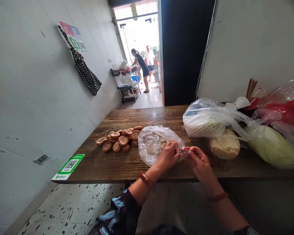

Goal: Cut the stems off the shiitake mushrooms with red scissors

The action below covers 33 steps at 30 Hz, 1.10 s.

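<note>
A clear plastic bag (149,148) lies on the dark wooden table, with several brown mushrooms (164,144) at its right side. My left hand (168,154) is over that side, fingers curled onto the bag and partly hiding the mushrooms. At the bag's right end, my right hand (200,160) pinches the thin plastic between thumb and fingers. A pile of loose mushroom caps (123,140), brown with pale undersides, sits left of the bag, apart from both hands.
On the right lie a bagged item in foam netting (205,125), a pale round block (225,145) and a bagged pale-green vegetable (271,145). A green QR-code card (70,165) is at the table's left corner. Beyond, a person (142,65) bends over a cart (127,88) by the doorway.
</note>
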Motion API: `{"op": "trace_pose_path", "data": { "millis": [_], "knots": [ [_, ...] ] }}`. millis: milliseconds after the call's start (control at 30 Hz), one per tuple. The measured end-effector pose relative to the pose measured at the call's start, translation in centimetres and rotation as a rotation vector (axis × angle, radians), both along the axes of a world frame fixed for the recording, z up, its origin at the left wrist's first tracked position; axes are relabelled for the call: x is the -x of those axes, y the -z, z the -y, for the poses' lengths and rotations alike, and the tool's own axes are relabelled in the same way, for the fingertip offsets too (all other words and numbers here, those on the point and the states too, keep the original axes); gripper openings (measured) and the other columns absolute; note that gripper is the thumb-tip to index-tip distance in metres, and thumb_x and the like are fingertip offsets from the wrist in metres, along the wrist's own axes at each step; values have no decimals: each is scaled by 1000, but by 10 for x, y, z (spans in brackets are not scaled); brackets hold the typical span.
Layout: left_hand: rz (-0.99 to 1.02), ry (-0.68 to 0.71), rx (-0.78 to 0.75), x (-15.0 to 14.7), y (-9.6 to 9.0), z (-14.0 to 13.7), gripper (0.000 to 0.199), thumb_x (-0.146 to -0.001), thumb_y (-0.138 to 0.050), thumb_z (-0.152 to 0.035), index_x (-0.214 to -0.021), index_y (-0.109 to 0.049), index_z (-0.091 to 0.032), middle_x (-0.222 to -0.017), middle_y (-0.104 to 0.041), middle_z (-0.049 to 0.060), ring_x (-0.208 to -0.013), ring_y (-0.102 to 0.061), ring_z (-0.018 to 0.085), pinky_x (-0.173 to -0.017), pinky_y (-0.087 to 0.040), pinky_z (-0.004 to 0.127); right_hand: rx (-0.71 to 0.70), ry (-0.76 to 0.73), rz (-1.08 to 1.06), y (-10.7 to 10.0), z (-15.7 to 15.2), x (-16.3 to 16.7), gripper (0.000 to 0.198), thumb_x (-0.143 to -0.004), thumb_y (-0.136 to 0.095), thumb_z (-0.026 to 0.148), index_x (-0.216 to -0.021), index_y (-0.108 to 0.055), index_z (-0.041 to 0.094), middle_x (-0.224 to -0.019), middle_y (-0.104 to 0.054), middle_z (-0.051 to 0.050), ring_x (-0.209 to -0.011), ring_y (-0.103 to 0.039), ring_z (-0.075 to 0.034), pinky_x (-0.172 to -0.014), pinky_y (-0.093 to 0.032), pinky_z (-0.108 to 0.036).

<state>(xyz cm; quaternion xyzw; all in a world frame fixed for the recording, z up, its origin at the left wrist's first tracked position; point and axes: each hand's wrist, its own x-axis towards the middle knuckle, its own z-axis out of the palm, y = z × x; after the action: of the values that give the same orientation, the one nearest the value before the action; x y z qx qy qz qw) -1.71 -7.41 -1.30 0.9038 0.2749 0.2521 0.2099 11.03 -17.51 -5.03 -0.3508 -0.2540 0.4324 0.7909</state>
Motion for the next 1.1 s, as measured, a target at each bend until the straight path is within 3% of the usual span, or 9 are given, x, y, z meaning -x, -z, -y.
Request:
{"op": "trace_pose_path", "data": {
  "millis": [300,433,567,633,800,867,933,1000,1100],
  "knots": [
    [-437,-66,-246,-6,-11,4,23,-91,-46,-12,-109,-60,-18,-110,-64,10,-100,-64,23,-83,-52,33,28,72,61,6,-3,-3,27,-72,-83,41,-86,-68,24,-78,-65,4,-73,-59,-9,-71,-50,-19],
    [-389,-109,-276,16,-15,-4,26,-93,-47,-16,-114,-60,-21,-110,-64,9,-96,-65,24,-77,-53,34,63,134,112,4,-2,-3,30,-72,-82,44,-86,-65,24,-73,-61,4,-65,-54,-9,-64,-48,-21],
    [-146,-201,-283,62,-22,-14,30,-93,-49,-20,-121,-58,-21,-108,-64,8,-93,-64,21,-81,-52,34,82,142,119,2,-1,-5,37,-77,-72,57,-95,-64,25,-72,-56,4,-62,-50,-12,-59,-46,-25],
    [-18,-259,-311,89,-28,-18,30,-93,-51,-23,-121,-58,-19,-103,-64,7,-93,-62,21,-85,-51,35,132,140,263,-2,0,-9,45,-80,-66,62,-106,-65,25,-69,-54,4,-60,-49,-13,-58,-44,-27],
    [211,-446,-407,146,-39,-31,45,-90,-58,-36,-131,-52,-18,-120,-57,13,-104,-58,25,-92,-49,41,358,199,1075,-17,-3,-26,75,-70,-76,58,-133,-60,19,-62,-53,4,-58,-50,-17,-59,-40,-30],
    [242,-480,-322,155,-36,-38,54,-87,-61,-41,-134,-50,-16,-127,-55,16,-106,-57,27,-90,-50,43,382,200,1266,-23,-5,-33,63,-73,-73,56,-125,-67,21,-60,-56,2,-57,-51,-18,-57,-37,-30],
    [259,-463,-145,154,-31,-43,64,-84,-64,-46,-137,-48,-14,-128,-55,18,-102,-60,26,-87,-51,42,387,159,1321,-30,-8,-36,41,-79,-66,56,-100,-76,22,-56,-55,1,-55,-49,-17,-54,-33,-29],
    [295,-415,85,146,-24,-43,72,-80,-69,-48,-138,-47,-12,-124,-59,18,-91,-63,23,-81,-53,39,390,69,1236,-41,-11,-33,41,-81,-61,59,-79,-76,21,-50,-50,2,-50,-43,-14,-51,-29,-27],
    [404,-278,517,125,-14,-36,75,-72,-75,-49,-133,-50,-12,-98,-68,10,-69,-64,17,-63,-52,29,359,-38,918,-64,-15,-22,50,-78,-61,66,-82,-77,19,-46,-42,5,-46,-35,-11,-48,-26,-26]
  ]
}}
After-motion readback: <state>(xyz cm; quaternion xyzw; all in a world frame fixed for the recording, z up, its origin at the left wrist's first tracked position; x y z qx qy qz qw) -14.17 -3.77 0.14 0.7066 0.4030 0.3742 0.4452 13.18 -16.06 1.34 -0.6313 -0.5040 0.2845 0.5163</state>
